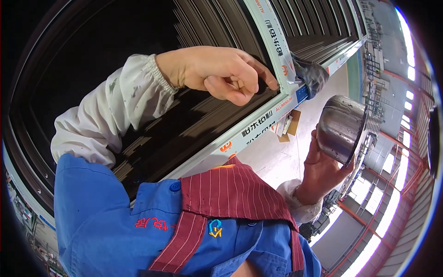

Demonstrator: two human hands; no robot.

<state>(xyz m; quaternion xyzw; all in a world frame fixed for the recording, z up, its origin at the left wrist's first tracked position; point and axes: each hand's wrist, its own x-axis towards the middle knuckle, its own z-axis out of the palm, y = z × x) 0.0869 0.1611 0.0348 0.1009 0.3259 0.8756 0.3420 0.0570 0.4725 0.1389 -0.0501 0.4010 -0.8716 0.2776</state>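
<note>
Over a dark framed panel (87,60), my left hand (217,74) reaches out in a white sleeve cover. Its index finger extends down to the inner corner of the frame and touches it near the white taped edge (244,131). The other fingers are curled in and the thumb is bent against them; I see nothing held there. Off the frame to the right, my right hand (325,177) grips a tilted, shiny metal cup (341,129) from below. Dark spots mark its wall. What it contains is hidden.
Crumpled black plastic (314,76) sits over the frame's corner, beside a blue piece (302,93). A second slatted panel (318,23) adjoins at the far side. Below on the pale floor (288,159) stands an open cardboard box (288,127).
</note>
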